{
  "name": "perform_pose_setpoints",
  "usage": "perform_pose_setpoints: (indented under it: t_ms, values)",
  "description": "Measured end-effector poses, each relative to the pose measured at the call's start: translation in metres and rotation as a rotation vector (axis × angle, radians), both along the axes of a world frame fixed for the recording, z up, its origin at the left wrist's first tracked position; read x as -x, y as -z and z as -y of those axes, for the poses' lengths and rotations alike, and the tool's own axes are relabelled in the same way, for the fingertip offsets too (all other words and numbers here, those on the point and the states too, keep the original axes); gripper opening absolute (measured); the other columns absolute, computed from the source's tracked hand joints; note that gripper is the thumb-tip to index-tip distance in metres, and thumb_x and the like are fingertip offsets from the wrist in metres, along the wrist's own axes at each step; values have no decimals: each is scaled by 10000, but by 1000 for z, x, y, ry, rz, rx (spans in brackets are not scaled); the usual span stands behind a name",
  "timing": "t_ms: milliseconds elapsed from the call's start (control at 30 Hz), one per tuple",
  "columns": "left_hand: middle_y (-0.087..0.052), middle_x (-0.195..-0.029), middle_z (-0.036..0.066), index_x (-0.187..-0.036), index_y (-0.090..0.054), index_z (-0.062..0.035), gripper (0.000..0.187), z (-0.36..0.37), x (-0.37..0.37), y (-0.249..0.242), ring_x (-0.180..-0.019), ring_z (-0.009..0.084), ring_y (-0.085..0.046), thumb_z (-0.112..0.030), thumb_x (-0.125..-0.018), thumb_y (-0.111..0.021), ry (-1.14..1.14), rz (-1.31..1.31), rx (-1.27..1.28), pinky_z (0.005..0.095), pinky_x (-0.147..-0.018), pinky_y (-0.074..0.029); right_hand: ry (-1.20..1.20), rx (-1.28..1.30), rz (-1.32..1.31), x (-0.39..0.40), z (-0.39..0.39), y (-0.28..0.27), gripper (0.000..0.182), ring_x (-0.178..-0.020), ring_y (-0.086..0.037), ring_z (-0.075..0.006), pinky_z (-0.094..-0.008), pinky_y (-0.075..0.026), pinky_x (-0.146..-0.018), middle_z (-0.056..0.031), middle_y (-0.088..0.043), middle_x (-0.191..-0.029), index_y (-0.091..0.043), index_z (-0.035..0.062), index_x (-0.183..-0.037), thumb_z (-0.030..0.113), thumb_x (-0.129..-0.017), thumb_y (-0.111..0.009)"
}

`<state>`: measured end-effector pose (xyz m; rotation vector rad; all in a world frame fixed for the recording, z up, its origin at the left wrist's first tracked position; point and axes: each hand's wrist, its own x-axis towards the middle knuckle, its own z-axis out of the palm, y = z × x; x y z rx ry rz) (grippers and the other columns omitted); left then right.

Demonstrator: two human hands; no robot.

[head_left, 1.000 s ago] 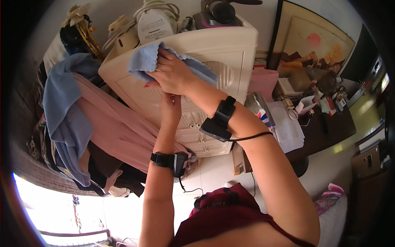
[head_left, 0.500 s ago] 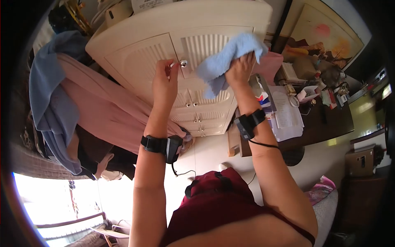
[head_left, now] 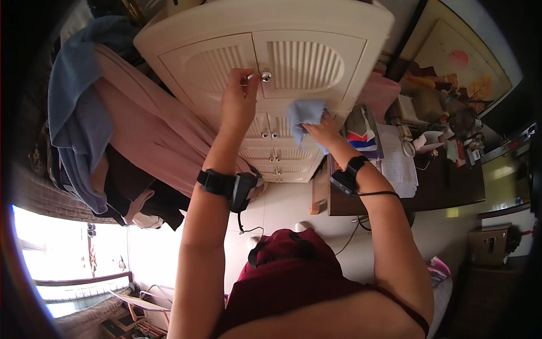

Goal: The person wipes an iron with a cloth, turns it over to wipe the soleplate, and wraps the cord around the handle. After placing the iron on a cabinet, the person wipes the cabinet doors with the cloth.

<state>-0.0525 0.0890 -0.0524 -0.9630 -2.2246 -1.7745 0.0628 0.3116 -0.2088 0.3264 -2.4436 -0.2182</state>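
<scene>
right now the cream cabinet [head_left: 293, 34] fills the far middle of the room, tall, with ribbed oval panels on its top pair of doors and more small-knobbed doors stacked below; heaped against its left side hangs a pile of clothes, a pink garment [head_left: 152, 141] under a blue garment [head_left: 73, 107] with darker things beneath; to the right stands a dark desk [head_left: 446, 181] crowded with papers and small clutter, and a framed picture [head_left: 457, 62] leans against the far wall behind it; nearer, the person's dark red top [head_left: 288, 277] takes up the bottom of the view; both forearms reach up from it, each with a black wrist strap and a cable; the left hand [head_left: 240, 104] is raised to the seam between the top doors, its fingertips pinched together on the left one of the two shiny knobs [head_left: 266, 75]; the right hand [head_left: 323, 131] sits lower and to the right, fingers clamped on a light blue cloth [head_left: 305, 114], which is bunched and pressed against the cabinet front just below the right top door.
</scene>
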Motion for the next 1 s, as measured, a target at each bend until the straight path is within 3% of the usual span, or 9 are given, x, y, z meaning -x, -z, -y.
perform_pose_setpoints:
  t_ms: [67,233,333,433,567,733,833,867,1000]
  values:
    - [-602,-982,42,-1147,-490,-74,264,-2,-3,-1,-836,116,-601,-226,-948,-574,7,67,-11,265,-622,-509,-111,61,100,14,24,-21,266,-1133,-567,-256,-396,-381,-1050,-54,-654,-1137,-702,168,-988,202,-762,-566]
    - [-597,-982,44,-1157,-492,-71,295,0,-4,-4,-841,118,-603,-252,-942,-582,22,35,-24,254,-615,-499,-307,-125,-81,76,75,-23,258,-1177,-539,-269,-351,-326,-1096,-77,-656,-1131,-708,128,-958,197,-780,-535]
    - [-611,-898,48,-1108,-522,-57,252,2,-9,-8,-779,126,-599,-215,-929,-602,19,56,-77,267,-583,-504,-174,-270,56,60,65,-32,258,-1185,-531,-268,-347,-328,-1091,-94,-656,-1126,-718,98,-914,208,-771,-535]
    - [-594,-968,38,-1157,-494,-61,293,4,-8,-8,-839,100,-597,-240,-942,-582,21,66,-13,231,-620,-487,-140,-250,172,24,19,-39,244,-1159,-549,-255,-348,-360,-1065,-96,-659,-1111,-724,78,-866,200,-759,-543]
    - [-592,-968,35,-1156,-491,-63,281,2,-9,-5,-840,95,-594,-235,-949,-571,9,58,-33,229,-620,-487,-87,-28,102,-31,-49,-31,310,-1093,-579,-270,-389,-402,-1016,-92,-660,-1069,-686,94,-1020,163,-744,-565]
    - [-614,-904,64,-1129,-527,-53,252,-2,-9,-2,-798,128,-598,-195,-931,-591,-27,71,-109,265,-618,-521,27,-58,-62,-68,-75,-48,314,-1089,-575,-293,-426,-403,-1006,-102,-634,-1123,-659,97,-1087,154,-791,-574]
    - [-607,-927,77,-1244,-485,-62,321,-1,-14,7,-836,138,-597,-185,-954,-549,-66,-32,-118,275,-705,-514,21,53,-95,-62,-61,-43,303,-1095,-570,-306,-442,-411,-985,-129,-616,-1160,-655,77,-1084,149,-794,-608]
    - [-599,-1009,63,-1376,-363,-89,422,7,-20,13,-880,129,-593,-230,-995,-476,-43,-47,-112,264,-689,-509,26,51,-98,-59,-56,-42,304,-1096,-571,-305,-440,-415,-978,-133,-616,-1162,-656,75,-1080,145,-788,-614]
    - [-567,-1147,121,-1411,-329,-73,477,53,-9,75,-948,147,-580,-277,-1000,-460,-160,248,-267,272,-773,-487,-42,-16,-45,-38,-36,-40,280,-1064,-595,-282,-417,-421,-961,-125,-655,-1083,-664,78,-1041,144,-777,-597]
